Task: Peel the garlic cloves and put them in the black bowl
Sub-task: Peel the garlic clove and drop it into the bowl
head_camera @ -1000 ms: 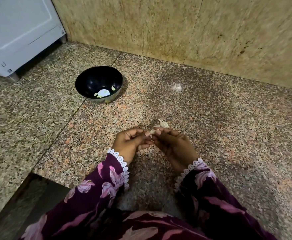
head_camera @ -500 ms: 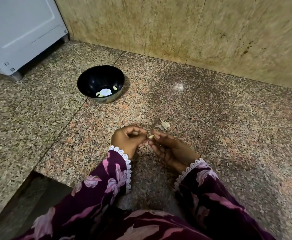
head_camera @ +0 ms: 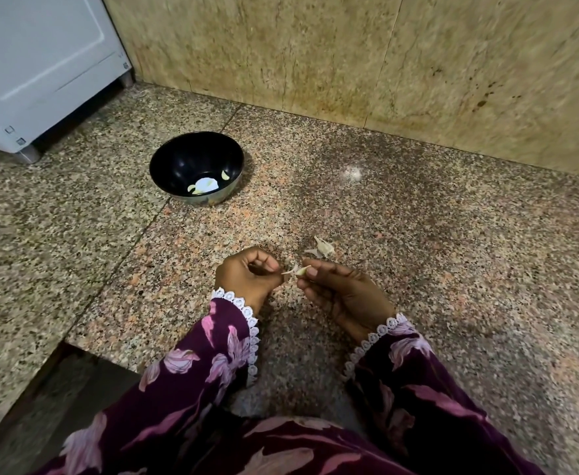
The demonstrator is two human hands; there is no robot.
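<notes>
Both hands work one garlic clove above the granite floor.

The right hand (head_camera: pixel 341 294) pinches the garlic clove (head_camera: pixel 302 270) at its fingertips, while the left hand (head_camera: pixel 247 277) has its grip curled, pinching a strip of peel (head_camera: pixel 290 271) pulled off the clove. Loose skins (head_camera: pixel 322 249) lie on the floor (head_camera: pixel 452 269) just beyond the hands. The black bowl (head_camera: pixel 196 166) stands farther off to the left, with peeled cloves (head_camera: pixel 225 175) inside.

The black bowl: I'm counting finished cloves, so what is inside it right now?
Inside the black bowl lie a few pale peeled garlic pieces near a bright glare patch on the bottom. The near wall hides part of the floor, so the count is uncertain.
</notes>
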